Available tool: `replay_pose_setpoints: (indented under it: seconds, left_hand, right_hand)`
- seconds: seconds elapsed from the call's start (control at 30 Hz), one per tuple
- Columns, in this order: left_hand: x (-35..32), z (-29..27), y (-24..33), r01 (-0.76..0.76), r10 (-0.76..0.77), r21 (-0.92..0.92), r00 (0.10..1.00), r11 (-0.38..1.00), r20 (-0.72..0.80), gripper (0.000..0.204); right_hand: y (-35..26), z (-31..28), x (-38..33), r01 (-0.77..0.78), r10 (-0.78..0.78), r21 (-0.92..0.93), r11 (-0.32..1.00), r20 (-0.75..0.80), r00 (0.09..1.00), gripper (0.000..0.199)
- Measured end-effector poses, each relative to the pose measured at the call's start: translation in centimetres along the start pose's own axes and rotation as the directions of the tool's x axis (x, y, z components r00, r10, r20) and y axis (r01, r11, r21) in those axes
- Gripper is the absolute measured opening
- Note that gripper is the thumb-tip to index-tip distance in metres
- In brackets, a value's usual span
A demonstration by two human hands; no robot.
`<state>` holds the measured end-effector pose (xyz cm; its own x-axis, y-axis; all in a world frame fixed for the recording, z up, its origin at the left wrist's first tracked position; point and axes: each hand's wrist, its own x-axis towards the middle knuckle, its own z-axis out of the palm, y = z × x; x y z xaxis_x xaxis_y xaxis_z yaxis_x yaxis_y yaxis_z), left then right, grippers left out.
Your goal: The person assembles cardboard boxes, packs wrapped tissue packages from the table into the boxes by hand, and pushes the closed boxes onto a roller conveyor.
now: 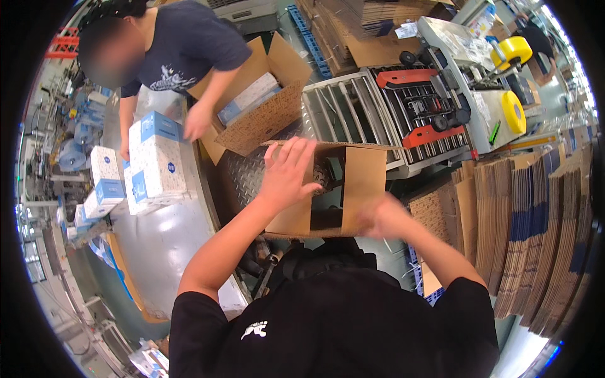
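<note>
In front of my body a brown cardboard box (362, 179) stands with flaps folded partly inward, and a gap between them shows the dark inside and the floor. My left hand (287, 171) grips its left side, fingers reaching to the far edge and thumb at the gap. At the near right corner my right hand (382, 217) touches or nearly touches the box; motion blurs its fingers. To the far left, another open carton (259, 123) holds a white and blue package (250, 97).
A co-worker's hands are at white and blue packages (157, 157) on the metal table (167, 242) at left. Beyond my box lies a roller conveyor (340, 104) with a red-railed machine (419, 107). Flattened cartons (504, 227) stand stacked at right. A yellow tape roll (513, 113) sits farther back.
</note>
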<state>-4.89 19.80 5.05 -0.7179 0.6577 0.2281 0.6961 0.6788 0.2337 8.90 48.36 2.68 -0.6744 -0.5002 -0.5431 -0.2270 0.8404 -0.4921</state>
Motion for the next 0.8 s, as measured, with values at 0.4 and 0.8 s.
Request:
replay_pose_setpoints:
  seconds: [0.4,0.8]
  left_hand:
    - [-17.3,6.8,-11.0,0.627,-0.616,-0.091,0.778,0.774,0.123,0.065]
    - [-20.7,5.1,-15.0,0.348,-0.579,-0.781,0.528,-0.519,0.621,0.067]
  right_hand:
    - [1.4,12.6,8.4,0.334,0.289,0.883,0.331,-0.432,0.854,0.041]
    - [5.7,0.4,0.0,0.423,0.3,0.886,0.192,-0.463,0.834,0.061]
